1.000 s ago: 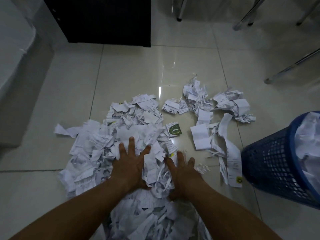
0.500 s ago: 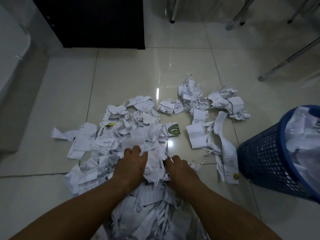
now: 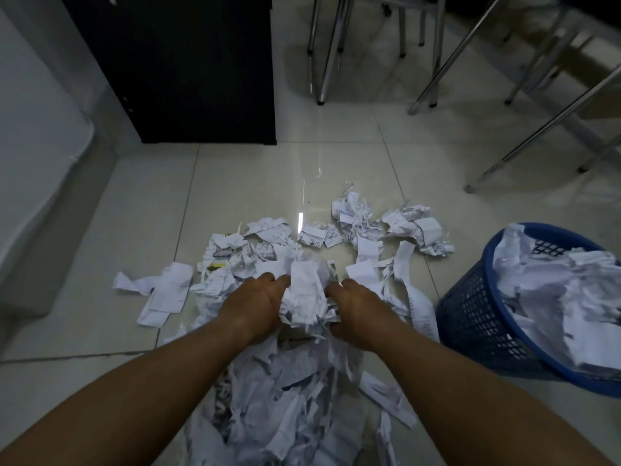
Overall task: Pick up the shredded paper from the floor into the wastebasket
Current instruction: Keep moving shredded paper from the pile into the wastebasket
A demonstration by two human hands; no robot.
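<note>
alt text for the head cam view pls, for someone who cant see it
Two bare hands, left hand and right hand, squeeze a clump of shredded paper between them above a paper-strewn tiled floor. A blue mesh wastebasket, already holding paper, stands to the right.

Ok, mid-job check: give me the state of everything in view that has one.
left hand: closed on the bundle of shredded paper
right hand: closed on the same bundle from the other side
wastebasket: upright, already heaped with paper
loose paper on the floor: still scattered, not gathered
cabinet: standing on the floor, front shut
</note>
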